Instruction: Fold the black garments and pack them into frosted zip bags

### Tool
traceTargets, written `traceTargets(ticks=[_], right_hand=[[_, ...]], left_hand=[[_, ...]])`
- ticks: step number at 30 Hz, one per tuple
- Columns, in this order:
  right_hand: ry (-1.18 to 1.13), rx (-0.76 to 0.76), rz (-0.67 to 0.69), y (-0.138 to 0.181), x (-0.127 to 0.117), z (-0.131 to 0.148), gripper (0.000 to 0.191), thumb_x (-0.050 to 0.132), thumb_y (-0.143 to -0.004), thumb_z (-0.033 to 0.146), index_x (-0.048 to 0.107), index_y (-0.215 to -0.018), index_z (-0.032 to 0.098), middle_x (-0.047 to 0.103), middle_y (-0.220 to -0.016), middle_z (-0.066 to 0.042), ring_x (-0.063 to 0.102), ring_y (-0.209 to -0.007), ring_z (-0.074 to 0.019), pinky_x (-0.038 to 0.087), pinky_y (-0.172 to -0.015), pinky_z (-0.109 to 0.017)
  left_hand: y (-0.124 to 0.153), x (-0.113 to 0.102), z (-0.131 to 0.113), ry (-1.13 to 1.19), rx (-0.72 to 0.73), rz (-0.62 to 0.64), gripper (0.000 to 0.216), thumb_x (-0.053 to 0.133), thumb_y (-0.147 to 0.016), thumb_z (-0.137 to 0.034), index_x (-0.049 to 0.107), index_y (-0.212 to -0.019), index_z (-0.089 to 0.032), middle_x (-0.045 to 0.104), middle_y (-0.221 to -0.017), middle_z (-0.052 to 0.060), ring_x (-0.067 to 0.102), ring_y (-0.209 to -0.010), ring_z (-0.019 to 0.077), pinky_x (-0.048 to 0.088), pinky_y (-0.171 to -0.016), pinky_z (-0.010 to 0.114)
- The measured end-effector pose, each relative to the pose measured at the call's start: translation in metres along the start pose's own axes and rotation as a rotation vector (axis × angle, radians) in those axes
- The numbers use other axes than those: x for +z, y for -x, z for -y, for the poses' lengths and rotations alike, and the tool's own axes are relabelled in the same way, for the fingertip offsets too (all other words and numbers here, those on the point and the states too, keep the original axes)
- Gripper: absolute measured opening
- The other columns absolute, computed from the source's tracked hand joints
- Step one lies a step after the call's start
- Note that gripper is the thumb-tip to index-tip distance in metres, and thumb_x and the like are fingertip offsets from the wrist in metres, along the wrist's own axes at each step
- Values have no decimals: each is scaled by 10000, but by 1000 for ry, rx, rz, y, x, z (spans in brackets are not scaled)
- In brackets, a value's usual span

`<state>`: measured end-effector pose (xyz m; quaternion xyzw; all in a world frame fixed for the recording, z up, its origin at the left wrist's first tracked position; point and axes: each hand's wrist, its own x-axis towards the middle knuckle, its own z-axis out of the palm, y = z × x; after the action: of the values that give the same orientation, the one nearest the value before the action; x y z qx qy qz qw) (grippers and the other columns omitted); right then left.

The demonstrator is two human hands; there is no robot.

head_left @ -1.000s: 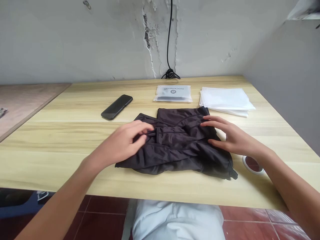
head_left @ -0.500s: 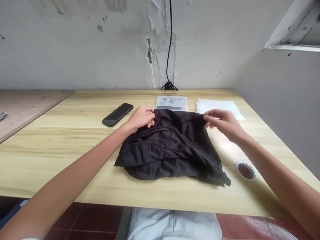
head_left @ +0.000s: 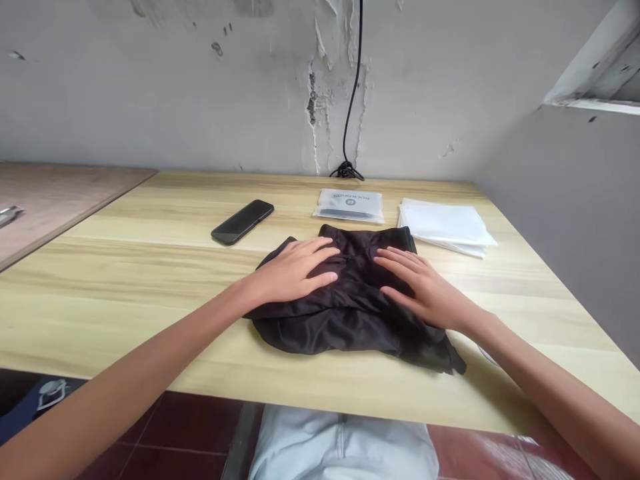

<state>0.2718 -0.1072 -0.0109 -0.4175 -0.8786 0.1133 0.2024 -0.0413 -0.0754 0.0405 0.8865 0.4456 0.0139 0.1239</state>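
Observation:
A crumpled black fabric garment, possibly a pair of shorts, lies bunched in the middle of the pale wooden table. My left hand rests flat on its left half, fingers spread. My right hand presses flat on its right half, holding no fold between its fingers. Neither hand grips anything. A strap or hem end sticks out at the garment's lower right corner.
Behind the garment lie a black smartphone, a printed plastic packet and a stack of white plastic sheets. A black cable runs down the cracked wall. A brown board adjoins the table's left.
Both hands have let go of the garment's raised top edge and now lie flat on it. The garment sits lower and more compact. The view has shifted slightly.

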Motion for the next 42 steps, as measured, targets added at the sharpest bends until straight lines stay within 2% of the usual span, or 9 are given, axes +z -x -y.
traceTargets(ticks=[4,11,18,20,24,27,32,38,42], right_hand=[[-112,4,54,28,-18,18,431,600,-1040,450,637,-1398,214,693,-1396,-154,711,-1229,-305,615,-1018,-443],[-228,79,115,62,-39,29,333,547,-1031,220,690,-1324,289,764,-1214,-89,777,-950,-220,663,-766,-322],[-209,40,357,79,-66,33,306,599,-1008,223,741,-1253,340,797,-1234,-20,798,-1035,-241,686,-838,-327],[-245,53,358,65,-73,34,262,586,-1033,293,749,-1235,334,800,-1230,-19,799,-1023,-244,690,-799,-323],[-257,67,187,18,-63,38,308,512,-1082,399,734,-1272,300,772,-1299,-63,769,-1105,-265,678,-830,-361],[-153,-39,159,-8,-28,41,480,524,-1072,491,618,-1481,259,625,-1543,-105,580,-1432,-333,516,-1169,-528],[-51,-111,298,-15,23,38,800,503,-1029,671,315,-1694,269,298,-1753,-94,269,-1626,-381,259,-1288,-664],[-104,-73,282,-12,20,39,817,502,-1023,688,270,-1706,304,234,-1774,-62,200,-1650,-353,201,-1317,-622],[-160,-17,221,-13,8,39,766,459,-1060,649,247,-1711,306,214,-1784,-54,177,-1659,-317,187,-1330,-598]], left_hand=[[39,-18,2,28,-66,25,471,526,-1022,-621,707,-1301,-286,682,-1424,46,607,-1334,279,439,-1134,383],[85,-24,7,124,-123,-23,425,601,-1009,-499,652,-1406,-358,716,-1360,20,654,-1249,266,516,-1018,329],[122,-33,-13,194,25,218,270,673,-965,-399,770,-1217,-411,757,-1253,-20,700,-1156,233,548,-956,276],[117,-34,-9,232,-38,150,224,648,-980,-462,781,-1145,-388,763,-1232,-20,710,-1117,227,554,-912,269],[83,-27,16,161,-268,-263,312,521,-1021,-496,749,-1046,-285,776,-1142,19,709,-1013,237,528,-854,323],[57,-17,38,88,-401,-211,336,564,-956,-535,718,-934,-237,766,-945,34,692,-827,231,485,-708,339],[42,-22,43,138,-433,-176,230,589,-901,-443,681,-841,-241,703,-738,-12,644,-668,188,433,-620,312],[28,-33,31,-116,-406,-572,289,494,-1001,-402,714,-1049,-222,730,-871,28,671,-800,217,478,-784,340],[15,-19,45,-235,-346,-359,363,438,-998,-338,714,-1193,-206,763,-1203,110,696,-1115,325,498,-921,433]])
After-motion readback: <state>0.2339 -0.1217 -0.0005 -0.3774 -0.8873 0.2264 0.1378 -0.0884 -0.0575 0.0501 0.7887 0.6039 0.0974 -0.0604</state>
